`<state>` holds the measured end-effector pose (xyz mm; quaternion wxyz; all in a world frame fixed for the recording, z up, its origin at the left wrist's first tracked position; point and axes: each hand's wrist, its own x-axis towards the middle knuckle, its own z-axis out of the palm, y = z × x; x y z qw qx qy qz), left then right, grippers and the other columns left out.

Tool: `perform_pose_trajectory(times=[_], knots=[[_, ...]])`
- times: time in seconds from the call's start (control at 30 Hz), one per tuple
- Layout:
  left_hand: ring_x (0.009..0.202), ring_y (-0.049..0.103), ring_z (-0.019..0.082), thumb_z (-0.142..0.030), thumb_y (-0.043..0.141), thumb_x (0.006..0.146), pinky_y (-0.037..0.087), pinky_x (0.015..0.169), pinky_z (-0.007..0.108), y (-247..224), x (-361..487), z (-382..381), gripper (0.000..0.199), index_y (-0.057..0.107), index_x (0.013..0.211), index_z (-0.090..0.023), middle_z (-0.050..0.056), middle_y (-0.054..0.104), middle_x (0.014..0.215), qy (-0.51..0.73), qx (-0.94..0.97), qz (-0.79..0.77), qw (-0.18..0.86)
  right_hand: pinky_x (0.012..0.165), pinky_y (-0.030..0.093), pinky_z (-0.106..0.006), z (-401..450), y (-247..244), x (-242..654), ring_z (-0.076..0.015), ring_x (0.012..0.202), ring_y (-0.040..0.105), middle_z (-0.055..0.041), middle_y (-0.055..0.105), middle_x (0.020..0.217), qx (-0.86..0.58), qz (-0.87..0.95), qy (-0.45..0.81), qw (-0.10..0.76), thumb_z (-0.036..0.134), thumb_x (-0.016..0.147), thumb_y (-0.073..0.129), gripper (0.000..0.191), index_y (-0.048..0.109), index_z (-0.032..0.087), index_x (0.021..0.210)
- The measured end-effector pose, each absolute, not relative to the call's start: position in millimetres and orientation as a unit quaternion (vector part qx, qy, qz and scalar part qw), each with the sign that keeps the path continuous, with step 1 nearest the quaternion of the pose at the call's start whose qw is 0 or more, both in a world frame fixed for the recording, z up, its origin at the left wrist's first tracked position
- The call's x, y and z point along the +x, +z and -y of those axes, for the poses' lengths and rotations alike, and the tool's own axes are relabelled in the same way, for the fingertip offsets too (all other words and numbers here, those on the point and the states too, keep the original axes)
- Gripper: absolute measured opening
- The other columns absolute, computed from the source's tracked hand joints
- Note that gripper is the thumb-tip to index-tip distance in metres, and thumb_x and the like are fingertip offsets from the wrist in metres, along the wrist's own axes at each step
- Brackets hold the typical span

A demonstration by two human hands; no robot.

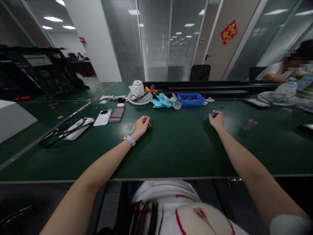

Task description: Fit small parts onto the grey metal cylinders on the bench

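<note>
My right hand [216, 120] is wrapped round a small grey metallic cylinder [215, 113], whose top shows above the fingers, over the right part of the green table [171, 147]. A second grey cylinder [249, 125] lies on the table to the right of that hand. My left hand [142, 125], with a watch on the wrist, rests at the middle left with its fingers curled together; whether anything is inside them is hidden. Beyond it are a white fan part [137, 89] with a round grille and several light blue fan blades [161, 101].
A blue basket [191, 100] holds small items at the back. Left lie a white phone [102, 117], a white device [78, 129] with black cable, and a white box [14, 120]. A person [281, 70] sits at the far right near another fan [283, 93].
</note>
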<state>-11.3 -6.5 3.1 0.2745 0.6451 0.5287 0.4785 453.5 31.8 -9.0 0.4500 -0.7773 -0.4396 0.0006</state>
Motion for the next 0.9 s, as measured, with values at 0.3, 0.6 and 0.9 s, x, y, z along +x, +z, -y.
perform_pose_trajectory(times=[0.3,0.6,0.9], knots=[[0.066,0.068,0.017,-0.04,0.052,0.088,0.05,0.063,0.026,7,-11,10,0.031,0.065,0.105,-0.018,0.002,0.07,0.068,0.467,0.645,-0.535,0.282,0.099,0.044,-0.043,-31,-10,456,-0.0286,0.11,0.059,-0.016,0.061,0.115,-0.774,0.443,0.001,0.453,0.033,0.081,0.064,0.041,0.05,0.016,0.115],[0.065,0.068,0.017,-0.042,0.054,0.087,0.049,0.064,0.026,10,-10,13,0.031,0.066,0.104,-0.019,0.001,0.07,0.068,0.466,0.648,-0.532,0.283,0.095,0.048,-0.042,-40,-11,462,-0.0266,0.102,0.064,-0.0125,0.068,0.109,-0.773,0.396,0.039,0.494,0.031,0.072,0.072,0.039,0.057,0.019,0.106],[0.067,0.068,0.018,-0.039,0.051,0.09,0.048,0.064,0.027,14,-9,16,0.029,0.066,0.104,-0.018,0.003,0.071,0.07,0.45,0.656,-0.546,0.261,0.089,0.051,-0.041,-25,4,432,-0.0261,0.093,0.068,-0.0129,0.072,0.1,-0.755,0.408,0.025,0.513,0.038,0.071,0.075,0.043,0.063,0.014,0.106]])
